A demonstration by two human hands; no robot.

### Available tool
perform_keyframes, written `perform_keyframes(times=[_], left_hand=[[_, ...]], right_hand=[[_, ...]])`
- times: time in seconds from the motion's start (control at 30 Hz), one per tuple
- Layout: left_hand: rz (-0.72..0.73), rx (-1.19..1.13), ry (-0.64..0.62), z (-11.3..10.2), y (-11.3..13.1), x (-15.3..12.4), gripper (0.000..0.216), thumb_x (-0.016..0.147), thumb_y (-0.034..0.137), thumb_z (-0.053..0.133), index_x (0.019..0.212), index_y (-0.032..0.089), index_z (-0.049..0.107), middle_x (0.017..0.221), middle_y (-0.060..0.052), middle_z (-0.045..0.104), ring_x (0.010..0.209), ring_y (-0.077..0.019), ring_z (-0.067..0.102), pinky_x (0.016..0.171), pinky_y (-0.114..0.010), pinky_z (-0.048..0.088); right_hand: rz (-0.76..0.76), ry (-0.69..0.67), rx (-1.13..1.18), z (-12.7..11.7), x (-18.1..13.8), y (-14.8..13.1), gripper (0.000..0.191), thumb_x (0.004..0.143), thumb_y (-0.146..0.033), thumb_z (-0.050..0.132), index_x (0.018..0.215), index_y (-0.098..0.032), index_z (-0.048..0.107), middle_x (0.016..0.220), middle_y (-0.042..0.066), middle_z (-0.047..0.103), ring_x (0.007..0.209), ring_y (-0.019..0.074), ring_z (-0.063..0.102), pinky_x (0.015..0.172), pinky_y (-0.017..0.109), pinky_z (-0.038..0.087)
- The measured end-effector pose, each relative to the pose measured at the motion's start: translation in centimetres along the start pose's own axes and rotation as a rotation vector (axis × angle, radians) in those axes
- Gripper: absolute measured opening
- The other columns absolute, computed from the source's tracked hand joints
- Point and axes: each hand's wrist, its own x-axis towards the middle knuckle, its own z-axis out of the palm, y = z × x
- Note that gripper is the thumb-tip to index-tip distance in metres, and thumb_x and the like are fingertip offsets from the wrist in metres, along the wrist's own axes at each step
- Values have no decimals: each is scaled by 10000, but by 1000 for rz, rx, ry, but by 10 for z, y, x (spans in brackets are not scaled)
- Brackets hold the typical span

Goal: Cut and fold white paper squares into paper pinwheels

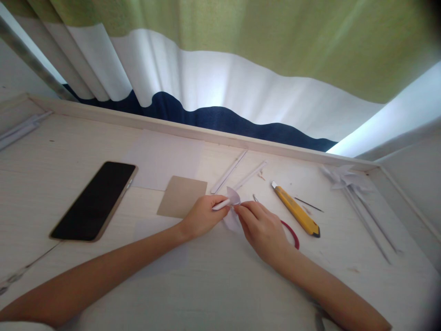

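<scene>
Near the middle of the table my left hand [201,215] is closed around a short white rolled paper stick [221,205]. Its tip meets a white folded paper piece [233,196], shaped like a small pinwheel, with blades above and below my fingers. My right hand [263,226] pinches that paper piece from the right, fingertips close to my left hand's. Exactly what lies between the right fingertips is hidden. Partly under my right hand is a tool with a red handle [292,235], perhaps scissors, its metal tip showing above the hand.
Right of my hands lie a yellow box cutter [296,209] and a thin dark stick [309,204]. Finished-looking paper pinwheels [346,177] rest at the far right. Paper sticks [229,171], a beige card [182,195], white paper [165,158] and a phone [94,201] lie behind and left.
</scene>
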Motion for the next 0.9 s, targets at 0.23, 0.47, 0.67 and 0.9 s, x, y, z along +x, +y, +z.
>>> perform_keyframes(times=[0.23,0.47,0.67,0.9], left_hand=[[-17,4,14,0,-2,-1,197,777,250,435,735,130,586,662,26,541,661,-125,503,588,-184,364],[-4,-3,17,1,-2,-1,210,778,230,431,795,134,616,718,13,588,711,-138,525,637,-191,372],[3,17,28,3,-2,-2,206,761,185,426,738,123,621,665,14,577,657,-120,510,587,-178,356],[1,56,40,2,-1,-6,198,719,139,441,688,120,636,601,22,568,616,-105,512,551,-160,352]], right_hand=[[13,26,16,0,0,0,143,808,-134,458,865,-130,589,786,63,614,692,165,551,603,245,452],[-1,1,-40,7,-1,-2,151,810,-126,443,829,-128,592,771,79,606,695,190,537,590,271,441],[-30,7,-52,11,-2,-2,229,834,-116,358,807,-117,585,718,91,582,657,201,512,551,287,416],[-78,80,0,19,-2,-2,288,871,-187,316,788,-103,579,670,89,560,611,196,497,529,290,394]])
